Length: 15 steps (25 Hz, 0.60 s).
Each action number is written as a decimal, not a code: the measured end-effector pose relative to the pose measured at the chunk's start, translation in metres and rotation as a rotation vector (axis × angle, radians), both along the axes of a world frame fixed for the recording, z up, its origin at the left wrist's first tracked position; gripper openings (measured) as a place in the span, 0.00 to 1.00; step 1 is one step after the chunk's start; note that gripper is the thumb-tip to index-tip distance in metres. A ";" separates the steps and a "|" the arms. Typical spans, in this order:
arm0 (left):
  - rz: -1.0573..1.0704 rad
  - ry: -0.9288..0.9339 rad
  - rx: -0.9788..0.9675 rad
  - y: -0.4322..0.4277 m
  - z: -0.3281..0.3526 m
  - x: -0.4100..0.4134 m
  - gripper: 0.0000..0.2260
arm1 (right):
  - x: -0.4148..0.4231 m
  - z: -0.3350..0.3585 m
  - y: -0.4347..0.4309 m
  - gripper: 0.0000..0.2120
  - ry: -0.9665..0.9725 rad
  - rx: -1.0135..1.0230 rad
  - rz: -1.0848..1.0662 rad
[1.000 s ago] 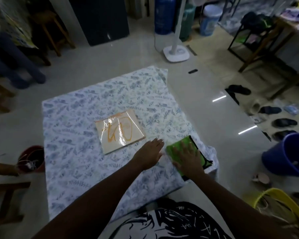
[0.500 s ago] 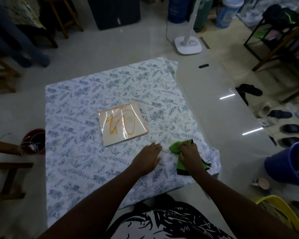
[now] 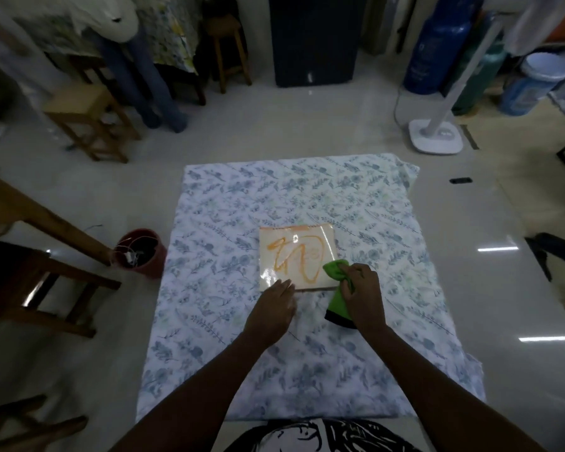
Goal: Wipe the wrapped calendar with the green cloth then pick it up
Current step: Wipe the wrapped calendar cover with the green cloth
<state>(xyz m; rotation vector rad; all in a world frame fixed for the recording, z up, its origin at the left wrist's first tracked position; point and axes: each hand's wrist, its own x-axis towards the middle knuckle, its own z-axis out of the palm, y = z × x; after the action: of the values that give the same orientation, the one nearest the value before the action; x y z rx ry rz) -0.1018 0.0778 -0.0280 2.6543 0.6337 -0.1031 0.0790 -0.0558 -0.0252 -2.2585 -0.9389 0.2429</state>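
Our right hand (image 3: 361, 288) squeezes the green cloth (image 3: 336, 272) in a bunch, its tip touching the calendar's right side, ready to rub. Our left hand (image 3: 274, 305) lies flat and loose, probably pinning the near edge. The wrapped calendar (image 3: 296, 256) sits mid-surface (image 3: 229, 223), shiny, with an orange scribble.

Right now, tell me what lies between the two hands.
Head view: only a bare strip of the floral sheet separates the left hand from the right hand, which grips the green cloth.
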 end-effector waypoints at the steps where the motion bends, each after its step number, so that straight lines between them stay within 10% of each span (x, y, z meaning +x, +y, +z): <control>1: 0.029 -0.001 0.009 0.008 -0.001 -0.003 0.22 | 0.001 0.001 0.013 0.17 0.002 0.001 0.016; 15: 0.127 0.147 -0.036 0.018 -0.040 -0.013 0.28 | 0.008 -0.044 0.118 0.29 -0.233 -0.624 0.274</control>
<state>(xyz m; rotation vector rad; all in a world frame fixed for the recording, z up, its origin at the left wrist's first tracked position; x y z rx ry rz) -0.1151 0.0957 -0.0681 2.5810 0.8383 -0.2729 0.0869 0.0624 -0.0689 -2.7562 -1.4566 0.4516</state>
